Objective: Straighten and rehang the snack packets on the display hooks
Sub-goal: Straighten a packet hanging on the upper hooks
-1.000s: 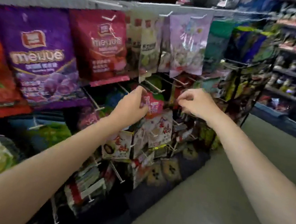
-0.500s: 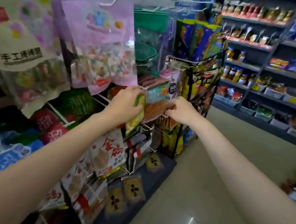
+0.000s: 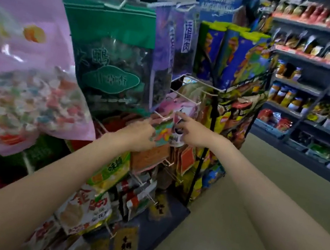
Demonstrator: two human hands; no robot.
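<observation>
A small teal and pink snack packet (image 3: 163, 135) hangs at a white display hook (image 3: 160, 117) in the middle row of the rack. My left hand (image 3: 138, 132) grips the packet's left side with curled fingers. My right hand (image 3: 193, 132) pinches its right edge, by a pink and white packet with a dark round mark (image 3: 183, 109) behind it. Orange packets (image 3: 150, 157) hang just below my hands. The hole at the top of the held packet is blurred, so I cannot tell whether it sits on the hook.
Large bags hang along the top rail: a pink candy bag (image 3: 17, 71), a green bag (image 3: 110, 57) and purple bags (image 3: 173, 46). A black wire rack of chip bags (image 3: 234, 114) stands at the display's end. Stocked shelves (image 3: 316, 88) line the far side of the aisle floor (image 3: 243, 213).
The view has shifted right along the display. Both hands left the yellow-green packet and moved to the teal and pink packet farther along, near the end rack.
</observation>
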